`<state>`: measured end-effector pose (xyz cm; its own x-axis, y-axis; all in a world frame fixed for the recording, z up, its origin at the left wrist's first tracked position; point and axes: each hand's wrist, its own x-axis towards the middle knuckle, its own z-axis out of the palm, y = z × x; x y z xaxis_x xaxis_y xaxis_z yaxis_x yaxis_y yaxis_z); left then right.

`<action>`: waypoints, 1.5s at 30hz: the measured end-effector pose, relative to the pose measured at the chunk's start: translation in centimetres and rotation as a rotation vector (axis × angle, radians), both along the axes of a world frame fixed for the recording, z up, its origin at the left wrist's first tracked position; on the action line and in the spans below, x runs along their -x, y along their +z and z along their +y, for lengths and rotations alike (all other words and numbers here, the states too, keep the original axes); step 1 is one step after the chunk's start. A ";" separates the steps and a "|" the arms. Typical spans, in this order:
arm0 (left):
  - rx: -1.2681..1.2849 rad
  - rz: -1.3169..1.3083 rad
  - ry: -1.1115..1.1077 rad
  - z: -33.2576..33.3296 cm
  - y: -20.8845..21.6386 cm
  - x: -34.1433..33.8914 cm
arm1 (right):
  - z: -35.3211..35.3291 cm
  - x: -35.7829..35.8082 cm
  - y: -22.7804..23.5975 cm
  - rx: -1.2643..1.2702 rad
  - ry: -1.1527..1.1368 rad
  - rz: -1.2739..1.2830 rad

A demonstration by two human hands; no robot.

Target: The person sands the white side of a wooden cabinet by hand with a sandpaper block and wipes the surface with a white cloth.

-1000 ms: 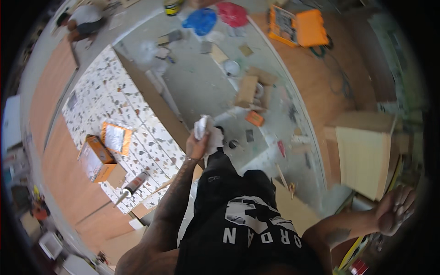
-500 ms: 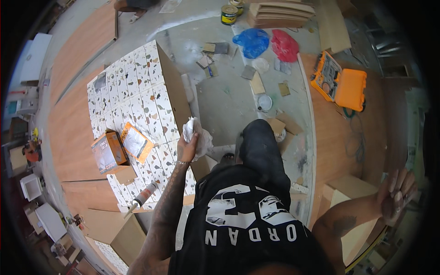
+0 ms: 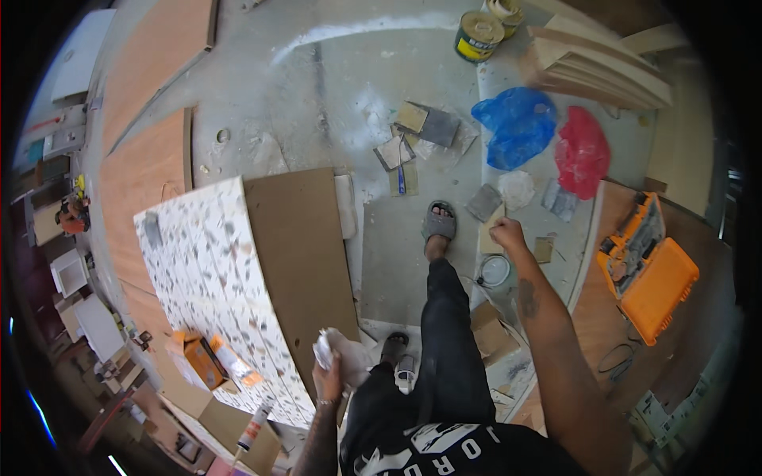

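L hand [image 3: 327, 381] curled round crumpled white wad [image 3: 351, 358], in view beside brown side of speckled box [image 3: 214, 262], just L of black trousers [image 3: 446, 349]. R hand [image 3: 508, 232] curled nearly to a fist, seen over floor [image 3: 401, 274] nr. beige strip [image 3: 487, 240] & round lid [image 3: 495, 270]; can't tell if holding anything. Sealant tube [image 3: 254, 425] nr. box's near edge; blue bag [image 3: 516, 127], red bag [image 3: 583, 151] & open orange toolbox [image 3: 657, 289] to R.
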<state>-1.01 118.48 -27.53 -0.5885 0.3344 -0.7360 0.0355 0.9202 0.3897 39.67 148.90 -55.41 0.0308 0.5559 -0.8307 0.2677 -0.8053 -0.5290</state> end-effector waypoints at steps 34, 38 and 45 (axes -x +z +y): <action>-0.345 0.030 -0.202 26.9 -2.9 -5.3 | 20.7 14.4 14.7 -0.825 0.546 -0.247; -0.192 -0.269 -0.197 30.2 1.8 -3.3 | 15.9 16.3 30.3 -1.141 0.741 -0.065; -0.859 0.029 -0.352 24.5 4.5 0.6 | 4.2 20.8 45.5 -1.263 0.937 0.131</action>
<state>-1.57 142.98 -22.98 -0.3639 0.9209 -0.1395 0.2789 0.2507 0.9270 18.86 153.12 -9.92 -0.7402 0.6434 0.1954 0.2976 0.5740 -0.7628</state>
